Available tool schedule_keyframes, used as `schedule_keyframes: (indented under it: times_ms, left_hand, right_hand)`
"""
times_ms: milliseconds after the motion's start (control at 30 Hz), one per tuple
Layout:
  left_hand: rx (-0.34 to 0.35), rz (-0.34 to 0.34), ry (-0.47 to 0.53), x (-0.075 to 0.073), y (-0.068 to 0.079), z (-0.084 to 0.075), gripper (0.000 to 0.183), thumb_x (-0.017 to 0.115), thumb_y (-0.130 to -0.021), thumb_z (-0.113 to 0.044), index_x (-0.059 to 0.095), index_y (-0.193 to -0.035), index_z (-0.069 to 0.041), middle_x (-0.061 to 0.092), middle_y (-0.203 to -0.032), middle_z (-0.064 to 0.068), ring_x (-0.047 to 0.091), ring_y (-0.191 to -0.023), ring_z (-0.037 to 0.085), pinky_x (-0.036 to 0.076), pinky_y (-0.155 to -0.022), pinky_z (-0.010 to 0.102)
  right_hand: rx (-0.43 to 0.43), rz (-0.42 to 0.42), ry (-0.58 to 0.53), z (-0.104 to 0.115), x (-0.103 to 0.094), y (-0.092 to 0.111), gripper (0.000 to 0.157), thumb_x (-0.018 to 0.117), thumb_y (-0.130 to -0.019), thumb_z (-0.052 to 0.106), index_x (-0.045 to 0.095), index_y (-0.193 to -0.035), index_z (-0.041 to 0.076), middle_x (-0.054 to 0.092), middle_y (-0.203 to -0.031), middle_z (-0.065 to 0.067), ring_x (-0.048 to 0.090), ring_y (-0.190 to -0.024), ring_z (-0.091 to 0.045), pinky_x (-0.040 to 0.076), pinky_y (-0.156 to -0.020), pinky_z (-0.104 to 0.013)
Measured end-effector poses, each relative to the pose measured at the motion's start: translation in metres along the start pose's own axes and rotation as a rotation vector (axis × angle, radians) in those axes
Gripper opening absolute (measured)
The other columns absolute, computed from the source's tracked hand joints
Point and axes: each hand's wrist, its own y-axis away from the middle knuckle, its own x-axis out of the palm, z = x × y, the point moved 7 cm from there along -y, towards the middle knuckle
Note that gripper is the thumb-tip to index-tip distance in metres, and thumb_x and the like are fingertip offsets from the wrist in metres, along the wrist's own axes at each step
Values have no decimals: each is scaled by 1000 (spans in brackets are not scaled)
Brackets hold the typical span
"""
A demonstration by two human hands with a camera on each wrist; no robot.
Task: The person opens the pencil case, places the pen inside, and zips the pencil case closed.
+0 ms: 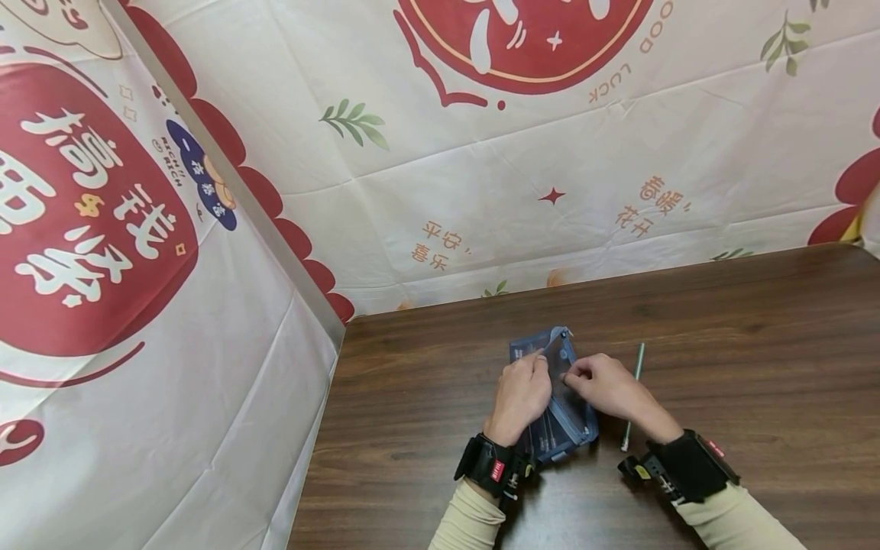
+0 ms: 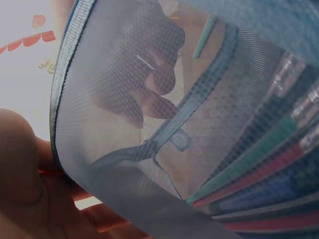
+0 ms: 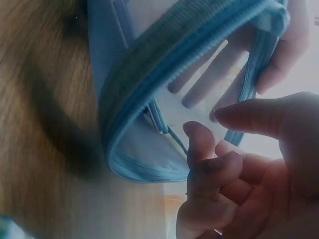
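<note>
A blue mesh zip pencil pouch (image 1: 577, 418) lies tilted on the table with its zipper open. My left hand (image 1: 524, 389) grips the pouch's edge beside the opening. In the left wrist view its fingers (image 2: 107, 216) curl at the zipped rim. Several pencils, among them a green pencil (image 2: 249, 154) and a red pencil (image 2: 264, 175), show through the mesh. My right hand (image 1: 608, 386) is at the mouth of the pouch. The right wrist view shows its thumb (image 3: 249, 117) and bent fingers apart at the opening, with nothing between them.
A green pencil (image 1: 640, 363) lies on the brown wooden table (image 1: 756, 367), to the right of the pouch and partly under my right wrist. Printed white cloth (image 1: 481, 191) hangs behind the table, and another printed cloth (image 1: 227, 367) hangs along its left side.
</note>
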Motion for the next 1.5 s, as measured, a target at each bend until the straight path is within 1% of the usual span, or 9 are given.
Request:
schedule_keyframes:
  times_ms: [67,167,400,467,667,767,1133,1400,1500]
  left_hand:
    - [-1,5,4,0,0,0,45,30,-102,-33,62,-128,-16,61,-132,1,57,-71,17,42,-57,29]
    - [10,-3,-5,-1,1,0,45,30,-102,-33,62,-128,-17,60,-133,1,60,-104,16,50,-74,33]
    - [4,1,10,-2,1,0,45,29,-102,-33,61,-129,-17,59,-134,1,60,-107,21,51,-82,39]
    - [7,-8,9,-2,1,0,45,30,-102,-34,62,-128,-17,60,-134,1,54,-117,17,50,-87,38]
    - [12,-13,14,-3,2,0,45,29,-102,-33,62,-129,-17,59,-135,2,57,-111,16,49,-81,35]
    - [19,-14,12,-4,2,-1,45,29,-102,-32,61,-129,-17,59,-135,2,54,-116,17,49,-89,37]
    - [27,-9,17,-4,1,-1,45,29,-102,-32,61,-130,-16,58,-136,3,58,-90,17,44,-73,30]
    - [23,-6,31,-4,1,0,45,30,-102,-33,61,-130,-16,58,-136,4,56,-76,19,43,-64,30]
    - [19,-6,32,-4,1,0,45,30,-102,-33,61,-130,-16,59,-135,3,57,-81,17,43,-65,29]
  right_hand:
    - [-7,-7,2,0,-2,0,24,56,-91,14,68,-74,4,50,-56,1,45,-49,-14,38,-49,-29]
    - [-20,-19,5,-2,-6,1,24,56,-91,14,68,-73,4,50,-56,2,44,-48,-14,38,-49,-29]
    - [-28,-25,-7,-2,-19,4,26,55,-93,14,67,-72,3,48,-54,2,44,-47,-13,38,-45,-28]
    - [-22,-27,-7,-2,-23,6,28,54,-93,15,66,-71,4,48,-55,2,43,-47,-13,38,-44,-28]
    - [-11,-55,21,-4,-38,10,32,55,-94,20,61,-65,7,46,-55,3,40,-47,-13,34,-45,-28]
    - [-1,-48,43,-9,-45,12,33,54,-94,23,60,-65,8,45,-55,3,39,-49,-13,32,-47,-28]
    - [145,93,92,-38,-59,19,44,50,-95,25,42,-53,15,31,-50,7,31,-45,-11,27,-45,-26]
    - [174,91,128,-44,-62,21,42,52,-93,24,44,-53,15,32,-51,7,33,-46,-11,28,-45,-26]
    - [185,94,130,-46,-62,22,41,52,-93,25,44,-54,14,33,-50,7,33,-46,-11,28,-45,-26]
